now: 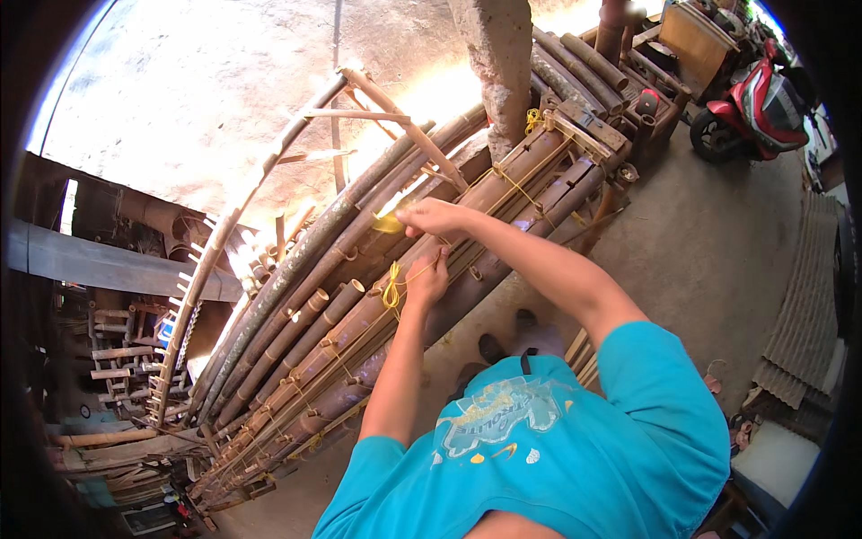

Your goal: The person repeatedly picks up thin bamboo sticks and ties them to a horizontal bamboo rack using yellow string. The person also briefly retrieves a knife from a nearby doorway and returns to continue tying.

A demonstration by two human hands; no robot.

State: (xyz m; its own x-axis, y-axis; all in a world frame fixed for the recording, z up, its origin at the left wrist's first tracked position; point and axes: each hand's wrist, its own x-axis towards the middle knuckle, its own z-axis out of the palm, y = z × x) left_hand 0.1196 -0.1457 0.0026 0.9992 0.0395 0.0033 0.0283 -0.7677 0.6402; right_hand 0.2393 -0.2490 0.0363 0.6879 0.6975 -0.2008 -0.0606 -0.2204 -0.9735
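Observation:
My left hand (427,275) is closed at the top of a long bundle of bamboo poles (296,384), pinching a thin yellow cord. A loose coil of this yellow cord (391,289) hangs beside that hand, against the poles. Just beyond, my right hand (433,218) is curled closed over the bundle. At its fingertips is a blurred yellow loop (388,222), which looks like more of the cord. Other turns of yellow cord are tied round the poles at intervals. What lies inside the right fist is partly hidden.
A concrete post (499,72) stands behind the bundle's right end. More bamboo poles (310,238) and a curved frame with pegs (193,305) are at the left. A red motorbike (763,108) is parked at the far right. Corrugated sheets (799,301) lean at the right.

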